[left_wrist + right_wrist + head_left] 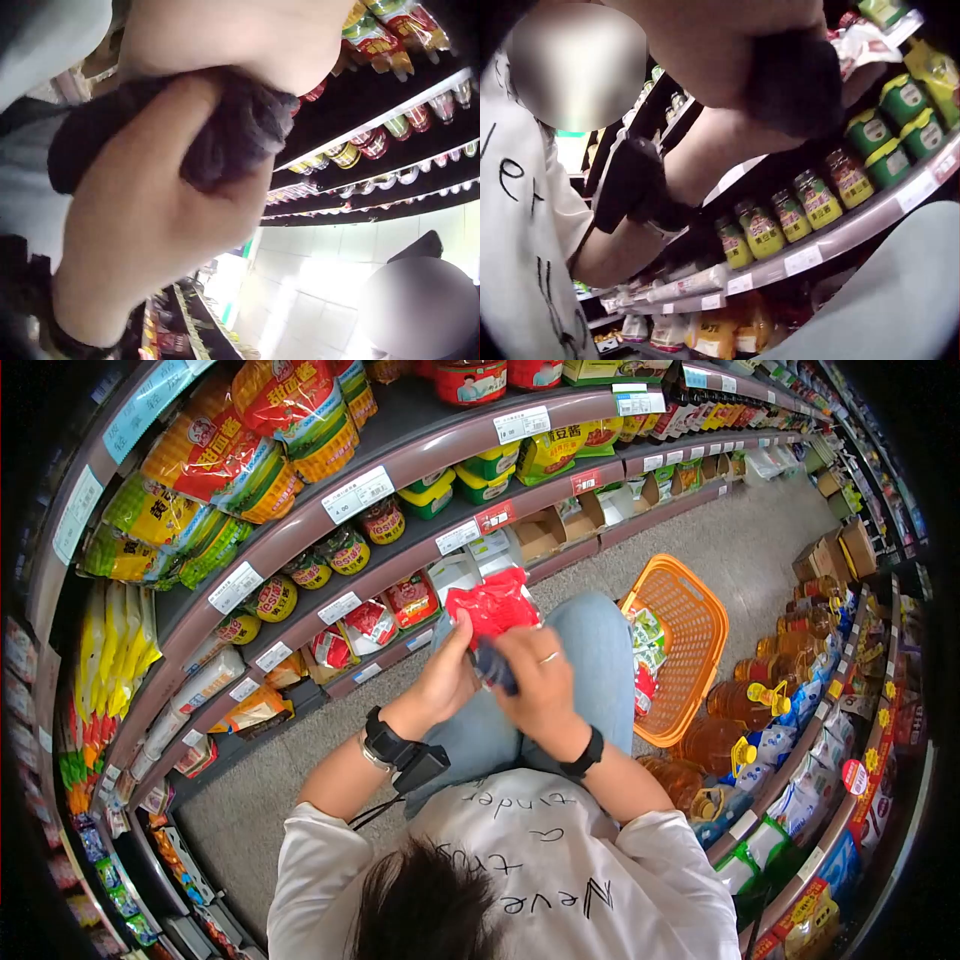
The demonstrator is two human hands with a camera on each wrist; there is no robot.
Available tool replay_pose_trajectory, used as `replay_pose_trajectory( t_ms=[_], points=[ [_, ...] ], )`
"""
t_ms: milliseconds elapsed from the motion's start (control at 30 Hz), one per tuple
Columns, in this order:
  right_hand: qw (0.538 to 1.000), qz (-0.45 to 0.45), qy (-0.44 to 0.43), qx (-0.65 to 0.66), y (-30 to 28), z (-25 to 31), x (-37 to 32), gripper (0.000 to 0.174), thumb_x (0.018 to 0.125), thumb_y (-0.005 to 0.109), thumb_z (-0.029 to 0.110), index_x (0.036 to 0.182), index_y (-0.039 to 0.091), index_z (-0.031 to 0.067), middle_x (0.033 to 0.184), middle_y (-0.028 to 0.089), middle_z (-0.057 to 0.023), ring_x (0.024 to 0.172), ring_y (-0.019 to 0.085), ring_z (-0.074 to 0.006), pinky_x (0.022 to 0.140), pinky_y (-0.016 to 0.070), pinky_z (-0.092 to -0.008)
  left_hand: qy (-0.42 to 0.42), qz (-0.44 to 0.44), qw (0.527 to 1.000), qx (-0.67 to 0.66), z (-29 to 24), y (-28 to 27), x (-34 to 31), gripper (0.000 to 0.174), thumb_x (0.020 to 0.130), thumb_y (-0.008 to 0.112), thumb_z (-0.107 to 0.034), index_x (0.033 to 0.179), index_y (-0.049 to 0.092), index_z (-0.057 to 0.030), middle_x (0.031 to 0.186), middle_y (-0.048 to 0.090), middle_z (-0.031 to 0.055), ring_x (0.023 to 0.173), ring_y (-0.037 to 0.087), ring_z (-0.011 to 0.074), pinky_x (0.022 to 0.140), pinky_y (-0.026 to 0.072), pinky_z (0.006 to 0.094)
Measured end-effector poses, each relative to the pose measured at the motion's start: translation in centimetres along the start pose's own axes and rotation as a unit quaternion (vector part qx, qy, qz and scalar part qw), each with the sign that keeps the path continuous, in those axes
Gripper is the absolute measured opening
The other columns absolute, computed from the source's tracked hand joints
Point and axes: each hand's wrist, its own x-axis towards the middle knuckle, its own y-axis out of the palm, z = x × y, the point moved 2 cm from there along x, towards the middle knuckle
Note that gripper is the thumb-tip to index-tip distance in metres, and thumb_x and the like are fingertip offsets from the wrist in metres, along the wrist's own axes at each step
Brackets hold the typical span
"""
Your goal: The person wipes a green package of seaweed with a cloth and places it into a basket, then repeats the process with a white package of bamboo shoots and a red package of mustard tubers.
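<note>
My left hand [443,678] grips a red plastic packet [488,603] above my knees. A crumpled dark cloth [494,666] is bunched in my right hand [540,678], close against the packet's near end. The left wrist view shows my right hand [161,199] with its thumb curled over the cloth [244,131]; the near left hand [236,34] fills the top. In the right wrist view the cloth [795,82] hides most of the left fingers, and a white-and-red part of the packet [866,46] shows beyond it.
An orange basket [708,622] with several packets stands on the floor to the right. Ahead and left are shelves [420,460] of jars, tubs and bagged sauces. Large oil bottles [712,740] line the right side. Similar red packets [372,622] lie on the low shelf.
</note>
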Motion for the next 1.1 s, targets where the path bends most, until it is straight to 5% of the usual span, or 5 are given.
replay_pose_trajectory(
  t_ms=[167, 300, 500, 733, 1100],
  points=[
    [0.994, -0.085, 0.031, -0.065, -1.5, -0.5, 1.7, 0.058, 0.048, 0.073, -0.005, 0.104, 0.06, 0.0043, 0.103, 0.058, -0.0127, 0.093, 0.057, -0.0317, 0.075, 0.0501, -0.0393, 0.015, -0.011, 1.0, -0.018, -0.3, 1.1, 0.0, 0.059, 0.099, 0.032, -0.053, 0.138, 0.04, -0.009, 0.138, 0.047, 0.0073, 0.128, 0.046, 0.0201, 0.106, 0.0378, 0.0416],
    [0.998, 0.012, -0.059, -0.02, 0.6, 1.0, -0.6, 0.059, 0.046, 0.073, -0.004, 0.103, 0.06, 0.003, 0.101, 0.058, -0.0128, 0.089, 0.057, -0.033, 0.076, 0.0495, -0.0405, -0.016, 0.021, 1.0, -0.003, 0.7, 0.0, 0.2, 0.059, 0.1, 0.032, -0.052, 0.138, 0.04, -0.0082, 0.139, 0.046, 0.0081, 0.128, 0.045, 0.0201, 0.105, 0.0379, 0.0418],
    [0.991, -0.108, 0.017, -0.082, -2.9, -1.4, 2.2, 0.057, 0.047, 0.074, -0.005, 0.101, 0.061, 0.0037, 0.1, 0.059, -0.0125, 0.091, 0.057, -0.0329, 0.076, 0.0489, -0.0402, 0.051, -0.004, 0.996, 0.074, -0.2, 1.3, -0.4, 0.057, 0.1, 0.033, -0.051, 0.132, 0.048, -0.006, 0.129, 0.054, 0.0076, 0.122, 0.049, 0.0177, 0.103, 0.0394, 0.0361],
    [1.0, 0.008, -0.005, 0.002, -1.1, -0.6, 0.7, 0.057, 0.049, 0.075, -0.006, 0.102, 0.06, 0.0045, 0.101, 0.059, -0.0132, 0.092, 0.057, -0.0329, 0.077, 0.0494, -0.0411, 0.067, -0.062, 0.994, 0.062, 1.4, 0.1, 0.0, 0.05, 0.102, 0.037, -0.044, 0.13, 0.048, -0.0043, 0.126, 0.056, 0.0077, 0.115, 0.054, 0.0183, 0.1, 0.0415, 0.037],
    [0.996, 0.007, -0.071, 0.059, -1.0, 0.1, 0.9, 0.06, 0.045, 0.075, -0.005, 0.103, 0.06, 0.0024, 0.103, 0.06, -0.0139, 0.091, 0.058, -0.0344, 0.079, 0.0486, -0.0424, 0.041, -0.033, 0.997, 0.06, 0.2, 0.6, -0.4, 0.048, 0.102, 0.037, -0.042, 0.134, 0.044, -0.0063, 0.128, 0.055, 0.0075, 0.117, 0.054, 0.0183, 0.102, 0.0414, 0.0366]
  ],
)
